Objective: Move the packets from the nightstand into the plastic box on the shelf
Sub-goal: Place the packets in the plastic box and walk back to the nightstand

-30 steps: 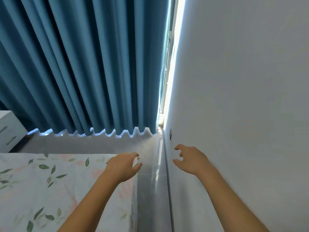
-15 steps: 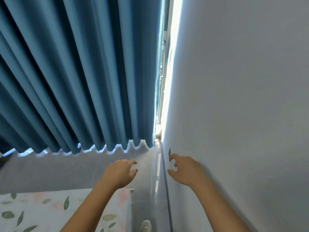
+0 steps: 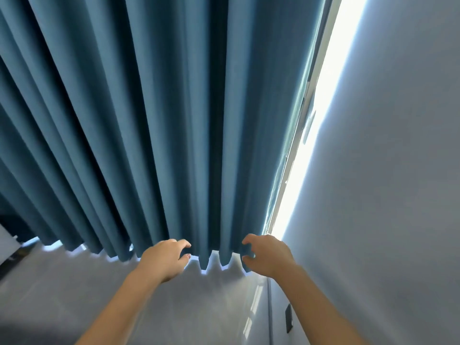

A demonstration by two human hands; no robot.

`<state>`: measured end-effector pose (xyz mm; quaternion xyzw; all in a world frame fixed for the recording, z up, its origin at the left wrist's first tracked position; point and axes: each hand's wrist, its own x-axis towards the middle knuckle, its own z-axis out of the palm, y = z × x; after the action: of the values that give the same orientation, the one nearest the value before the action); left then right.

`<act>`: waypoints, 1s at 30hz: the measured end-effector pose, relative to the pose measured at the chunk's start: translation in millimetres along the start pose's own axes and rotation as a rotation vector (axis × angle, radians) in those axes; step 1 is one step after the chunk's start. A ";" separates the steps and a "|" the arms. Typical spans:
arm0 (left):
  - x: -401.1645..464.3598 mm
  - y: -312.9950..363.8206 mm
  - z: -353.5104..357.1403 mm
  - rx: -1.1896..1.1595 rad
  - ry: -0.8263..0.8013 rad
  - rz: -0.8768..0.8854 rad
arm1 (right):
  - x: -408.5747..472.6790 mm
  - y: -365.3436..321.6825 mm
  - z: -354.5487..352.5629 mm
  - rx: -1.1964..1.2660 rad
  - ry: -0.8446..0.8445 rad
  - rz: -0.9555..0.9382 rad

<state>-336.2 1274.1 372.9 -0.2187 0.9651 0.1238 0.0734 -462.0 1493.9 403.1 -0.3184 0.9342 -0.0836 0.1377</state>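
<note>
Blue pleated curtain [image 3: 174, 120] fills most of what we see, hanging in deep folds down to a scalloped hem just above a grey floor [image 3: 62, 295]. Along its right edge a bright strip of window [image 3: 321, 100] shows daylight, and right of that rises a plain pale wall [image 3: 398, 170] with a small dark fitting [image 3: 288, 318] low on it. At the far left edge a pale corner of some furniture [image 3: 6, 241] pokes in — too little of it shows for us to say what it is.

We see both bare forearms reaching forward, the hands well apart and level with the curtain's hem. Our left hand [image 3: 163, 260] has its fingers loosely curled and holds nothing; its fingertips lie close to the fabric, though we cannot tell whether they touch. Our right hand [image 3: 267, 255] is likewise loosely curled, thumb and fingers set apart in a claw shape by the curtain's rightmost fold — it overlaps the fabric, but we cannot tell whether it touches, and no grip shows.

None of the packets, the nightstand, the plastic box or the shelf appears in our view
</note>
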 end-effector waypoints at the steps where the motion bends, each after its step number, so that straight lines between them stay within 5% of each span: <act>1: 15.8 -2.6 -3.8 -0.006 0.003 -0.009 | 18.1 -1.1 -0.8 0.002 -0.011 -0.006; 16: 224.9 -124.1 -58.5 -0.134 0.071 -0.328 | 341.2 -65.7 -46.1 -0.080 -0.135 -0.308; 24: 202.3 -253.6 -75.1 -0.143 0.064 -0.701 | 465.0 -220.3 -30.4 -0.214 -0.211 -0.653; 30: 147.5 -373.8 -94.9 -0.155 0.080 -0.956 | 513.2 -402.5 9.9 -0.299 -0.242 -0.922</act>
<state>-311.7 862.3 357.7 -0.6471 0.7464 0.1394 0.0684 -618.5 860.9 387.2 -0.7220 0.6752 0.0365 0.1467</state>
